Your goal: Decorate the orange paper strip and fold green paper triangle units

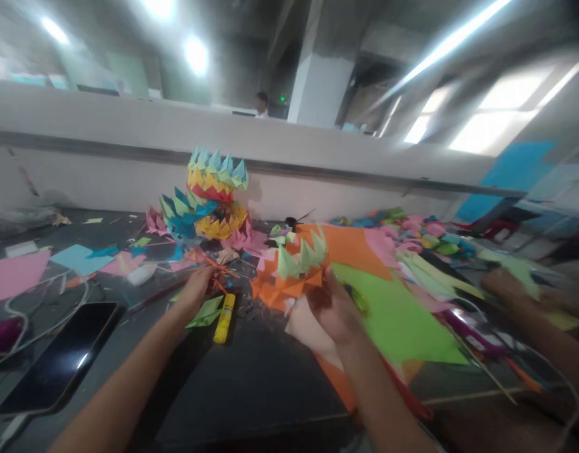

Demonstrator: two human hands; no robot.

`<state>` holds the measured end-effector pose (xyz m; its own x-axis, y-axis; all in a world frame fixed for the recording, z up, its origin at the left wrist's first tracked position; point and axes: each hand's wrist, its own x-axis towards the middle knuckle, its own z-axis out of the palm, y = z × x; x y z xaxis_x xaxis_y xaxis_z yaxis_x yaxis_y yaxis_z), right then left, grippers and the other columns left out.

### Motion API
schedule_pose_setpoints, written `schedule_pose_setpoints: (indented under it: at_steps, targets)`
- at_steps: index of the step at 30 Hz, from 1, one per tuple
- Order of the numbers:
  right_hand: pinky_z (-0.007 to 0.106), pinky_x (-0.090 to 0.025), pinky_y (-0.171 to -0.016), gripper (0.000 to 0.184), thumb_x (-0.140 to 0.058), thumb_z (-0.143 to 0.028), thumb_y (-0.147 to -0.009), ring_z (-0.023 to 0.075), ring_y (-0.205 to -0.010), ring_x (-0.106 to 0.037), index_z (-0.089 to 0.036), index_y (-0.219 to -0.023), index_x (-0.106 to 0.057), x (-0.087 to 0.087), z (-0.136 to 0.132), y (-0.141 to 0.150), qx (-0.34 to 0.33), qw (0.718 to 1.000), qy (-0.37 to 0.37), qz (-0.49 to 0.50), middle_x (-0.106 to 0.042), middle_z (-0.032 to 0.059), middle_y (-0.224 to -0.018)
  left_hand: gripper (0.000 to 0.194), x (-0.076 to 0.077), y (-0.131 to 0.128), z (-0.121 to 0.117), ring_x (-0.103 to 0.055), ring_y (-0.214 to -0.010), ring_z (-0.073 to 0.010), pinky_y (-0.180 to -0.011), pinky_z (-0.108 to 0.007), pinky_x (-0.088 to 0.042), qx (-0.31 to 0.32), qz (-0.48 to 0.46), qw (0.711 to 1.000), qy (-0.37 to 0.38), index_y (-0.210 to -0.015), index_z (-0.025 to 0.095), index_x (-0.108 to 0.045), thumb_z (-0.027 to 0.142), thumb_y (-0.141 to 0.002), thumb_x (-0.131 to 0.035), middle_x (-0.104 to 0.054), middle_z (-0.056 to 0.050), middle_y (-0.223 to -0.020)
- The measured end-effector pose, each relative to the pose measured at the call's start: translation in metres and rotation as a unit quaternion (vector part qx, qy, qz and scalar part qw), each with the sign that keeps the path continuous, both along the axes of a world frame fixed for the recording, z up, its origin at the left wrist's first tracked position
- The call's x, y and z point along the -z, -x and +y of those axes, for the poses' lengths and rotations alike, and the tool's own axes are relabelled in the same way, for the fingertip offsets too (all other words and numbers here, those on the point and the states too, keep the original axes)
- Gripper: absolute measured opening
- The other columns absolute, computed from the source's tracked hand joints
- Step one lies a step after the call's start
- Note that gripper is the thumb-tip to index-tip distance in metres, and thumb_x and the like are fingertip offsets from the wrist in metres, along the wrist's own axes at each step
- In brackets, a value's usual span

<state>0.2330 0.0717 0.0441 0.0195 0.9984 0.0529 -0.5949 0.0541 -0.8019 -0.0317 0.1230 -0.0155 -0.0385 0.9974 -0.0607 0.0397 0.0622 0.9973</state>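
Note:
My right hand [334,308] is closed around an orange and green folded paper piece [293,270], held up over the dark table [251,377]. My left hand [197,286] reaches forward to the table among paper scraps, fingers curled near a thin orange strip [218,267]; what it grips is blurred. A yellow glue stick [224,318] and a green folded paper [205,313] lie just beside that hand. Behind stands a tall multicoloured paper model [214,195] of interlocked folded units.
A black phone [63,358] with cables lies at the left front. Pink and blue sheets [16,274] lie at far left. Large green and orange sheets [397,314] lie to the right. Another person's hand [506,283] rests at the right among coloured papers. A low wall runs behind.

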Motion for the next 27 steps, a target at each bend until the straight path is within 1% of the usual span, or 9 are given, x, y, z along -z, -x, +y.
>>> schedule_pose_setpoints:
  at_steps: [3, 5, 7, 10, 15, 18, 23, 25, 27]
  targets:
    - [0.016, -0.055, -0.062, 0.016, -0.079, -0.031, -0.064, 0.006, -0.067, -0.064, -0.029, -0.074, -0.067, -0.006, 0.002, -0.013, 0.046, 0.997, -0.024, 0.055, -0.07, -0.0101, -0.076, 0.033, 0.005, -0.002, -0.003, -0.055, -0.067, -0.0174, -0.061, -0.026, -0.041, 0.01, 0.111, 0.992, -0.054, -0.075, 0.016, -0.061, 0.046, -0.072, -0.049, -0.059, -0.002, -0.068]
    - [0.017, -0.055, -0.066, 0.018, -0.08, -0.03, -0.062, 0.0058, -0.069, -0.064, -0.029, -0.073, -0.067, -0.01, 0.001, -0.012, 0.061, 0.995, -0.042, 0.072, -0.07, -0.0101, -0.076, 0.03, 0.009, -0.001, -0.005, -0.057, -0.079, -0.0218, -0.072, -0.029, -0.042, 0.018, 0.187, 0.979, -0.074, -0.074, 0.017, -0.062, 0.044, -0.073, -0.05, -0.063, -0.004, -0.074]
    - [0.019, -0.055, -0.069, 0.02, -0.082, -0.029, -0.06, 0.0065, -0.07, -0.063, -0.028, -0.073, -0.067, -0.013, -0.001, -0.007, 0.068, 0.993, -0.057, 0.081, -0.07, -0.0093, -0.077, 0.025, 0.011, 0.001, -0.006, -0.058, -0.085, -0.0244, -0.079, -0.032, -0.041, 0.023, 0.26, 0.962, -0.084, -0.076, 0.018, -0.064, 0.039, -0.074, -0.051, -0.065, -0.006, -0.081]
    - [0.02, -0.055, -0.071, 0.022, -0.083, -0.028, -0.057, 0.0074, -0.072, -0.063, -0.028, -0.072, -0.066, -0.014, -0.001, 0.001, 0.07, 0.992, -0.066, 0.088, -0.069, -0.0087, -0.078, 0.02, 0.015, 0.005, -0.005, -0.058, -0.089, -0.026, -0.084, -0.034, -0.039, 0.036, 0.348, 0.932, -0.096, -0.077, 0.017, -0.065, 0.031, -0.075, -0.051, -0.066, -0.01, -0.088]
    - [0.025, -0.054, -0.077, 0.014, -0.076, -0.021, -0.067, 0.0091, -0.075, -0.063, -0.027, -0.07, -0.064, -0.011, 0.004, 0.004, 0.066, 0.993, -0.072, 0.071, -0.068, -0.0072, -0.078, 0.023, 0.011, 0.013, -0.004, -0.058, -0.093, -0.0252, -0.086, -0.034, -0.04, 0.063, 0.429, 0.894, -0.11, -0.084, 0.017, -0.066, 0.027, -0.08, -0.046, -0.067, -0.012, -0.095]
    - [0.022, -0.053, -0.075, 0.014, -0.074, -0.019, -0.067, 0.0088, -0.075, -0.062, -0.026, -0.071, -0.064, -0.01, 0.004, 0.004, 0.039, 0.995, -0.068, 0.068, -0.067, -0.0068, -0.076, 0.025, 0.006, 0.022, -0.005, -0.058, -0.099, -0.0252, -0.09, -0.034, -0.039, 0.083, 0.452, 0.881, -0.115, -0.09, 0.018, -0.067, 0.027, -0.08, -0.046, -0.066, -0.011, -0.101]
    - [0.021, -0.054, -0.068, 0.01, -0.069, -0.017, -0.065, 0.0099, -0.072, -0.061, -0.022, -0.067, -0.061, -0.012, 0.0, 0.005, -0.06, 0.993, -0.048, 0.085, -0.064, -0.0038, -0.073, 0.026, 0.009, 0.033, -0.005, -0.059, -0.098, -0.0274, -0.087, -0.033, -0.042, 0.124, 0.472, 0.868, -0.09, -0.092, 0.019, -0.068, 0.029, -0.073, -0.054, -0.068, -0.011, -0.102]
    - [0.021, -0.053, -0.063, 0.011, -0.068, -0.017, -0.064, 0.0097, -0.069, -0.059, -0.021, -0.067, -0.058, -0.01, 0.0, 0.006, -0.098, 0.988, -0.055, 0.103, -0.061, -0.0031, -0.071, 0.03, 0.01, 0.036, -0.004, -0.059, -0.099, -0.0273, -0.086, -0.032, -0.043, 0.133, 0.474, 0.866, -0.083, -0.096, 0.018, -0.068, 0.028, -0.069, -0.057, -0.067, -0.011, -0.105]
    - [0.019, -0.05, -0.06, 0.013, -0.067, -0.018, -0.061, 0.0085, -0.063, -0.055, -0.022, -0.068, -0.056, -0.006, 0.003, 0.005, -0.119, 0.983, -0.068, 0.124, -0.055, -0.0036, -0.067, 0.033, 0.008, 0.039, -0.004, -0.06, -0.098, -0.0265, -0.085, -0.031, -0.043, 0.139, 0.473, 0.867, -0.079, -0.098, 0.018, -0.067, 0.028, -0.067, -0.058, -0.067, -0.01, -0.105]
